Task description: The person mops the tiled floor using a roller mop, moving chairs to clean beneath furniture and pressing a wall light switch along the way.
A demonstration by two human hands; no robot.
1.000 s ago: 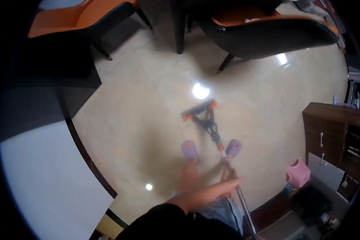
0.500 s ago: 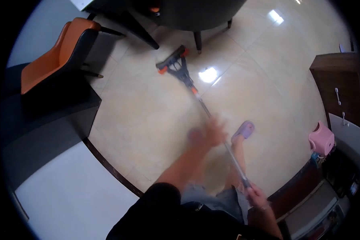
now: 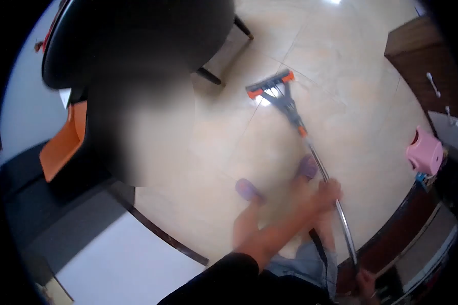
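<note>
- From far off I see the mop [image 3: 303, 131] right of the middle of the frame, and its flat head [image 3: 269, 85] seems to sit on the pale floor [image 3: 361, 127] near the upper middle.
- The left hand [image 3: 331, 190], right of the middle, has its fingers curled round the pole [image 3: 345, 223]; they look blurry to me.
- The right hand [image 3: 365, 282], at the bottom right, has its fingers wrapped round the pole's low end. It is dim there, so I cannot tell how each one sits.
- I think the hands are apart so one can steer and one can hold the end firm.
- The long pole slants from the bottom right up and to the left, and the flat head points away from the feet.
- The flat head lies across the pole, right end higher, I guess to cover a wide strip.
- Two purple slippers [image 3: 247, 189] stand apart, maybe for balance.
- The dark chair [image 3: 137, 40] is at the upper left, its legs apart from the flat head.
</note>
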